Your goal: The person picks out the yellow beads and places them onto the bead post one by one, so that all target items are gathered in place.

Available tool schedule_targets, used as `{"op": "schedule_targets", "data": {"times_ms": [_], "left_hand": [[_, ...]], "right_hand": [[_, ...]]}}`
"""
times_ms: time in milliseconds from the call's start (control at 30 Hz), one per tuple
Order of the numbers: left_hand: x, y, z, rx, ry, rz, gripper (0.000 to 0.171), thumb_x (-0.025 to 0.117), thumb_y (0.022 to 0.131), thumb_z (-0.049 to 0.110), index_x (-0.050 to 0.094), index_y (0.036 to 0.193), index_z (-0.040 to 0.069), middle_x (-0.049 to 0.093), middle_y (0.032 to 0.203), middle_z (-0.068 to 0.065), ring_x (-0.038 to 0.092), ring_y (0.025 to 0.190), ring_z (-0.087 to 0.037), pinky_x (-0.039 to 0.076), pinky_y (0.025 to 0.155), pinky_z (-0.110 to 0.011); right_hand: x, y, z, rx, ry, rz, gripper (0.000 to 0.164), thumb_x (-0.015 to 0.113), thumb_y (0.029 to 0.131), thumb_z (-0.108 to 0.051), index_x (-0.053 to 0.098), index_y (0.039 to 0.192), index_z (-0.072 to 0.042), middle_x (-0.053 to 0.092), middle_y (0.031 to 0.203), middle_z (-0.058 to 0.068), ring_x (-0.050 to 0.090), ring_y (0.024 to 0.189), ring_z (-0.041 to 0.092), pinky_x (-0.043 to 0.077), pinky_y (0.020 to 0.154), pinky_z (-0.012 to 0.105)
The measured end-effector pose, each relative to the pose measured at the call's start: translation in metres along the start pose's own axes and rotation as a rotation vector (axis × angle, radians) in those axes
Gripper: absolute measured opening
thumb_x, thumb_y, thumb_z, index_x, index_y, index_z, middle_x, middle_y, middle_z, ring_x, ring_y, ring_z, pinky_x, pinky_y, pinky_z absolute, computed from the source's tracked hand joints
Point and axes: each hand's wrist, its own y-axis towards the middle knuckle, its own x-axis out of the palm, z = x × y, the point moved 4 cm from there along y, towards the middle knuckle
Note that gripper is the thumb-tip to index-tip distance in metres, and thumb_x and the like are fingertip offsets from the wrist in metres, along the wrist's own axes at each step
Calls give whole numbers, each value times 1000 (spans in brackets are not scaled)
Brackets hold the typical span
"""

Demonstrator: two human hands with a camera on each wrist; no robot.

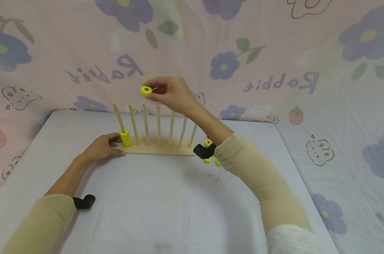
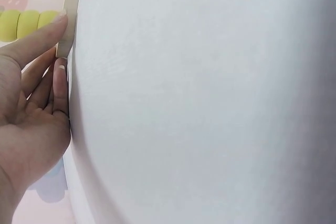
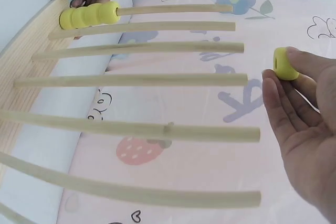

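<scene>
Between thumb and fingertips my right hand (image 1: 174,92) pinches a yellow bead (image 1: 146,91), its hole facing up, above the tops of the wooden pegs. The right wrist view has this bead (image 3: 285,64) beside the peg ends, off any peg. A wooden peg rack (image 1: 160,150) with a row of upright pegs stands on the table. Several yellow beads (image 1: 125,138) are stacked at the foot of its leftmost peg (image 1: 118,117). My left hand (image 1: 103,147) grips the rack's left end, thumb on the base (image 2: 72,11) and other fingers curled around its end.
Loose yellow beads (image 1: 207,160) lie on the white table (image 1: 154,197) right of the rack, partly hidden behind my right forearm and a black wrist mount (image 1: 204,151). A patterned cloth (image 1: 185,38) hangs close behind the rack.
</scene>
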Motion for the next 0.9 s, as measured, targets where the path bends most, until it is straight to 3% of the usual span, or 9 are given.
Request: {"op": "schedule_targets", "data": {"times_ms": [233, 533, 900], "left_hand": [[-3, 3, 0, 40, -29, -35, 89, 82, 83, 21, 31, 151, -8, 47, 142, -28, 46, 129, -41, 37, 110, -52], [-4, 3, -3, 36, -27, -61, 87, 81, 84, 22, 32, 150, -8, 47, 143, -28, 46, 131, -41, 37, 110, -51], [-6, 1, -4, 45, -44, -57, 86, 81, 85, 24, 34, 152, -2, 48, 144, -23, 46, 132, -37, 35, 111, -48]], "right_hand": [[9, 8, -4, 11, -22, -41, 32, 74, 90, -13, 70, 121, -5, 72, 111, 3, 69, 95, 7, 54, 83, 19], [29, 23, -13, 21, -2, -109, 35, 75, 89, -12, 69, 123, -5, 71, 113, 3, 68, 95, 3, 53, 84, 16], [48, 39, -15, 40, -167, -210, 36, 72, 93, -19, 67, 128, -11, 71, 116, -3, 65, 95, -1, 49, 84, 12]]}}
